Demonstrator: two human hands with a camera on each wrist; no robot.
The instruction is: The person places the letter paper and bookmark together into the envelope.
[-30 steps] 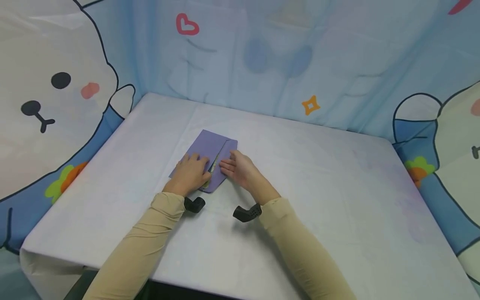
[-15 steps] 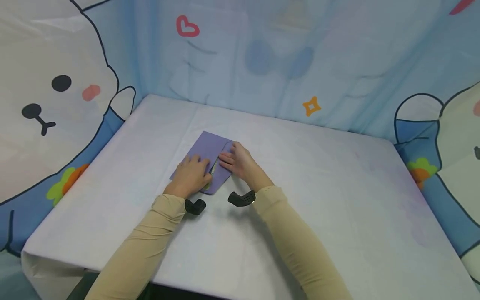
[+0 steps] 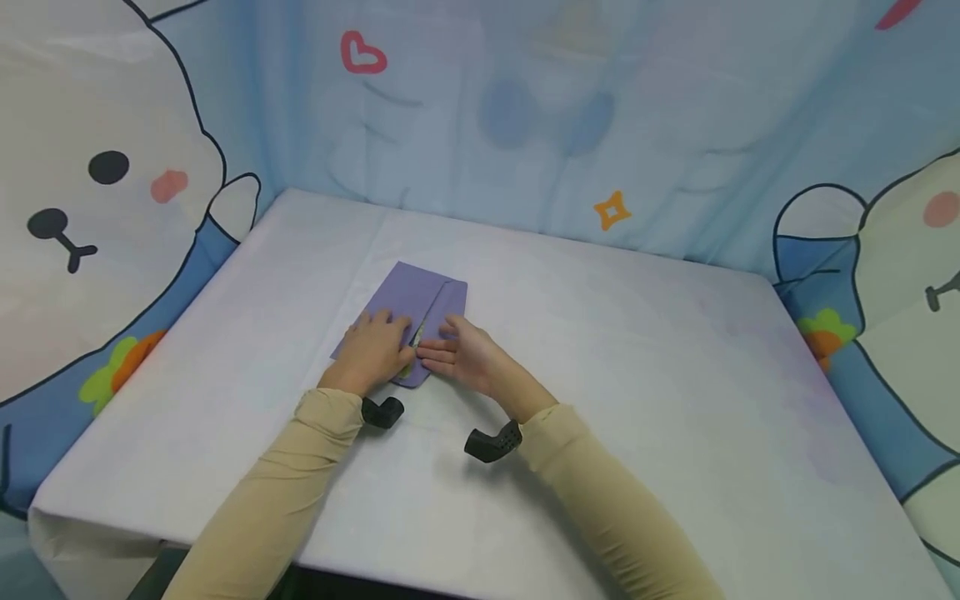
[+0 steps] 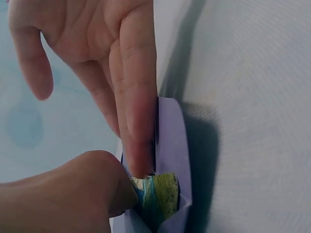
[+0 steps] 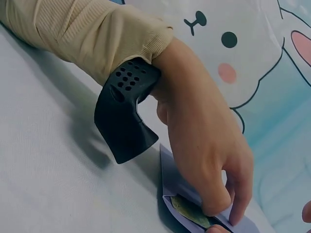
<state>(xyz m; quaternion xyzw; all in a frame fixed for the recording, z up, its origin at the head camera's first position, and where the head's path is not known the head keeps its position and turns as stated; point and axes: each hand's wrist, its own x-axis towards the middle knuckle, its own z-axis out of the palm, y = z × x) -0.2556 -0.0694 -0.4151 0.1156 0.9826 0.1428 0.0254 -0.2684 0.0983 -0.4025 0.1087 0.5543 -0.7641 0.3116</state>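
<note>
A purple paper envelope (image 3: 408, 287) lies on the table, one long side slit open. Inside the opening shows a green and blue item with a fibrous, thread-like surface (image 4: 163, 196); most of it is hidden by paper. My left hand (image 3: 367, 350) rests on the envelope's left part with fingers spread, its thumb at the opening beside the green item. Opposite, my right hand (image 3: 465, 358) lies palm inward with straight fingers at the slit. In the left wrist view its fingertips (image 4: 140, 162) reach into the opening, close to the item.
A white cloth covers the table (image 3: 637, 375). Behind stands a light blue printed curtain (image 3: 450, 150), with cartoon bear figures at both sides. Black curved wrist mounts (image 3: 491, 443) hang below both hands.
My right hand first slid up along the slit toward the far end, then came back down toward the near end. The left hand and the envelope have barely moved.
</note>
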